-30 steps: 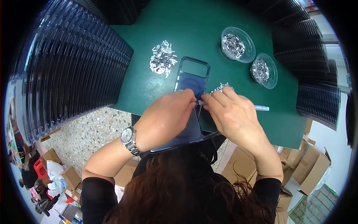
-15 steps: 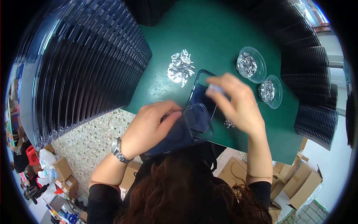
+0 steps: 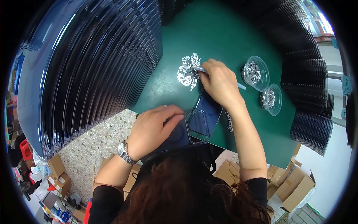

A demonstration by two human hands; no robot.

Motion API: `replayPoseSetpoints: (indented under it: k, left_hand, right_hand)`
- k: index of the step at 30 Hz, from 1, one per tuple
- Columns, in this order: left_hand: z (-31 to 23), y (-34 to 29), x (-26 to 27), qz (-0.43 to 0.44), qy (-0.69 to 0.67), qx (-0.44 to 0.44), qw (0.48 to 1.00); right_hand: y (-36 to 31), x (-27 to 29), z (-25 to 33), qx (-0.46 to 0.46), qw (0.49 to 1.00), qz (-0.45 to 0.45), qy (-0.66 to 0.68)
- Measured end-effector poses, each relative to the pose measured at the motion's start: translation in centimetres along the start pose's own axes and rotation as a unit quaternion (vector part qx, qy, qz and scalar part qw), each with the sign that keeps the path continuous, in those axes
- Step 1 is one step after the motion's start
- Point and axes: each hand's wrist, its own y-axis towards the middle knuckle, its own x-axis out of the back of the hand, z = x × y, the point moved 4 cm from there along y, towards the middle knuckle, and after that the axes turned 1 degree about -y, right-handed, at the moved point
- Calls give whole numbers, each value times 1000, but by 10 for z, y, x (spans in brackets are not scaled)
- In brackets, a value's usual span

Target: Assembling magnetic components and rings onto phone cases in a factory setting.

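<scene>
My left hand [image 3: 158, 125] pinches the edge of a dark, see-through phone case [image 3: 177, 136], tilted at the table's near edge, its square camera opening pointing right. A second dark phone case [image 3: 209, 114] lies on the green table behind it, partly covered by my right forearm. Farther out, my right hand [image 3: 220, 80] grips a slim pen-shaped tool [image 3: 199, 69]. The tool's grey tip is at a heap of small silvery metal pieces [image 3: 188, 72], and its pale rear end shows beyond my wrist. Whether the tip carries a piece cannot be made out.
Two clear round tubs, a farther one [image 3: 266, 72] and a nearer one [image 3: 275, 99], hold small metal pieces on the right. Tall stacks of dark cases [image 3: 100, 63] wall in the left; more stacks [image 3: 313, 127] line the right edge. Small parts [image 3: 229, 122] lie beside my right forearm.
My right hand has moved away and left, from above the phone cases to the heap of metal pieces. My left hand keeps its grip, and its case has tilted a little.
</scene>
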Motion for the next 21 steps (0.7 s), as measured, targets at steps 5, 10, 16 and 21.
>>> replayPoseSetpoints:
  k: [5,10,16,21]
  left_hand:
    - [-1,-1,1,-7,-14,5,1000]
    - [0,-1,3,-17,-4,10,1000]
    - [-5,3,5,-21,-1,4,1000]
    - [-5,1,7,-52,-43,2,998]
  right_hand:
    - [0,1,1,5,1000,13,-7]
    - [-6,6,4,3,999,39,-4]
    - [-6,3,3,11,1000,2,24]
    - [-17,26,-3,-78,961,26,264]
